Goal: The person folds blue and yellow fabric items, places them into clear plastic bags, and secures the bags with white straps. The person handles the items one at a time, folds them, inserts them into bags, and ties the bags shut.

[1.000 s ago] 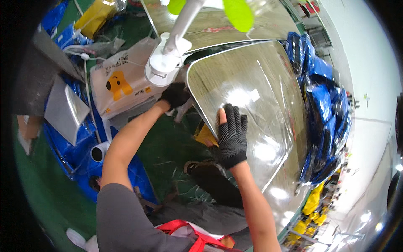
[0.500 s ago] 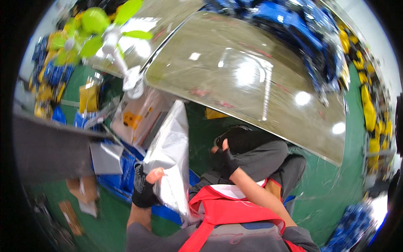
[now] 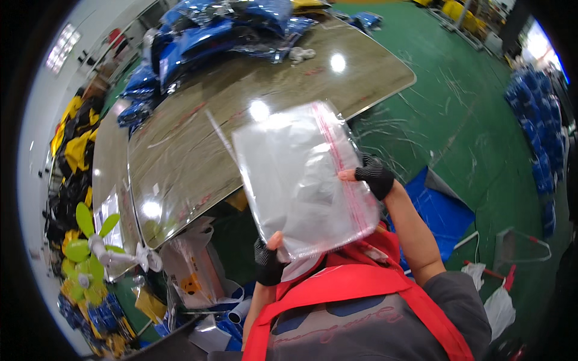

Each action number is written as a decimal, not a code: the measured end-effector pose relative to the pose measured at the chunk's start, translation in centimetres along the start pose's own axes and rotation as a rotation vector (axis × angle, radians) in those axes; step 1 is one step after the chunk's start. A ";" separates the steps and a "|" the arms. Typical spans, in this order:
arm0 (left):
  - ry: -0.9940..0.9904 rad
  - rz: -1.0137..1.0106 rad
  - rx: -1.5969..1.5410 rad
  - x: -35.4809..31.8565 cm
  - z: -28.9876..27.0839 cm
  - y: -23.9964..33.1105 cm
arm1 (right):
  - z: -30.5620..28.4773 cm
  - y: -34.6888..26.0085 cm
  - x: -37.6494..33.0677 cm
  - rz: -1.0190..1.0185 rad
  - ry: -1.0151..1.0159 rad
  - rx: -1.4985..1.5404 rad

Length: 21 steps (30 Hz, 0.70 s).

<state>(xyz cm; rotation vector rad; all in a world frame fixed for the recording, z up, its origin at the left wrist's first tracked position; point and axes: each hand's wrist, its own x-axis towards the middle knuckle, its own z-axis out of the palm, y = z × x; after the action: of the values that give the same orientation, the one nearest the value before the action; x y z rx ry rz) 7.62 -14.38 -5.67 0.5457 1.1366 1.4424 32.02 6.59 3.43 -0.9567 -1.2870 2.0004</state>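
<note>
A stack of clear plastic bags (image 3: 289,174), with pink-red lines along one side, is held up in front of me. My left hand (image 3: 269,260), in a black fingerless glove, grips its lower left corner with the thumb on top. At the right edge, beside the pink-red lines, my right hand (image 3: 374,175) pinches the stack, gloved the same way. The fingers beneath the stack are hidden. Behind and below it stretches the brown table (image 3: 192,162) with a glossy surface.
Blue packages in clear wrap (image 3: 198,48) are heaped on the table's far side. A green-bladed fan (image 3: 96,240) stands at the left, near a plastic bag with an orange print (image 3: 191,280). On the green floor at right lie a blue sheet (image 3: 436,210) and a white bag (image 3: 500,310).
My view has swung to the right. The silver package is no longer in my left hand. Both hands now hold the stack of clear bags; the right hand was empty before.
</note>
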 end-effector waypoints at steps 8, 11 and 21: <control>0.209 0.110 0.916 1.2 4.1 0.6 | -9.0 12.7 4.0 -0.244 0.211 -0.542; 0.242 0.251 0.863 4.7 1.3 -0.9 | -8.2 12.7 4.4 -0.211 0.251 -0.638; 0.053 -0.092 0.133 9.8 -0.2 -0.9 | -0.4 6.2 3.5 -0.549 0.515 -1.209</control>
<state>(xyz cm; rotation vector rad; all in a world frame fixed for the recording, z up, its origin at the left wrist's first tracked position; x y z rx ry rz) 5.60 -5.45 -9.19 0.5432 1.2899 1.3151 29.79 7.20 -3.29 -1.2735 -2.1086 0.3757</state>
